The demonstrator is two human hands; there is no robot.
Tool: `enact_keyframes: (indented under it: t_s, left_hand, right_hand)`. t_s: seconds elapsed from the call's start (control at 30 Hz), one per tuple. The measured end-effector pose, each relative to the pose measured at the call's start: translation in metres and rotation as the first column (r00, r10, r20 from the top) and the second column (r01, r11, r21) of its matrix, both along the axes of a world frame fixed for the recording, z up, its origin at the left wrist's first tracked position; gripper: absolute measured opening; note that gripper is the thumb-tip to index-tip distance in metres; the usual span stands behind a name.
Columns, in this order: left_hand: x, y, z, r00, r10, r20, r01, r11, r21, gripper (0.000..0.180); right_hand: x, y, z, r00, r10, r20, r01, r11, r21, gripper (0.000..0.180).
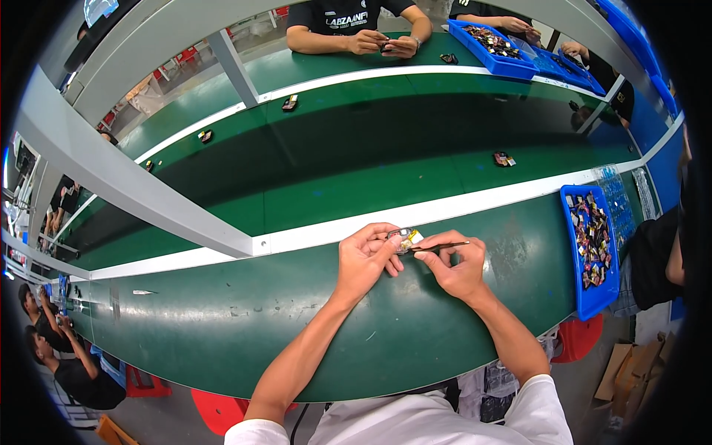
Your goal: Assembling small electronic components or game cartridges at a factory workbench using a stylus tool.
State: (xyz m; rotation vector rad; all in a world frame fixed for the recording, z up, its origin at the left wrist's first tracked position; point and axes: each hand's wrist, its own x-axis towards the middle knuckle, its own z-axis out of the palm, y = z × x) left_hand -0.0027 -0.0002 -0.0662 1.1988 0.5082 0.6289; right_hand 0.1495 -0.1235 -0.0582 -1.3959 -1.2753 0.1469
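Over the near green worktop, my left hand is closed around a small electronic device. The device has a dark rim, a clear or pale body and a yellow-and-white part. My right hand pinches a slim dark pointed tool, which lies nearly level. Its tip is at the device's right side, close to my left fingertips; whether it touches is too small to tell. My fingers hide part of the device.
A blue tray of small parts stands at the right. Beyond a white rail, a green conveyor belt carries scattered devices such as one. A co-worker sits opposite, near another blue tray. A grey post slants at left.
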Motion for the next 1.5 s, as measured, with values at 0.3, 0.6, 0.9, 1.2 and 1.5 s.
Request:
enact_keyframes:
  t_s: [0.3, 0.6, 0.9, 1.2, 1.5]
  left_hand:
    - [-0.0001, -0.0003, -0.0002, 1.000, 0.002, 0.026, -0.002, 1.000, -0.004, 0.024]
    - [0.0017, 0.0026, -0.0022, 1.000, -0.007, -0.003, 0.006, 1.000, -0.030, 0.023]
    - [0.0025, -0.0005, 0.0020, 0.998, 0.006, -0.064, -0.005, 1.000, 0.009, 0.024]
    - [0.0025, -0.0025, 0.0052, 0.997, 0.027, -0.079, -0.027, 1.000, 0.012, 0.026]
    - [0.0033, -0.0015, 0.0071, 0.996, 0.023, -0.088, -0.022, 1.000, 0.013, 0.021]
  right_hand:
    - [-0.0017, -0.0003, 0.0036, 0.997, -0.013, -0.070, 0.011, 1.000, -0.025, 0.011]
    - [-0.0044, 0.0007, 0.0024, 0.999, -0.026, 0.046, 0.025, 1.000, 0.005, 0.013]
    - [-0.0047, 0.0033, 0.0044, 0.995, -0.028, 0.098, 0.022, 0.998, 0.056, 0.015]
    - [-0.0039, 0.0035, 0.0013, 0.998, -0.022, 0.059, 0.018, 0.998, 0.061, 0.014]
    - [-0.0034, 0.0015, 0.0016, 0.998, 0.004, 0.057, -0.006, 1.000, 0.028, 0.016]
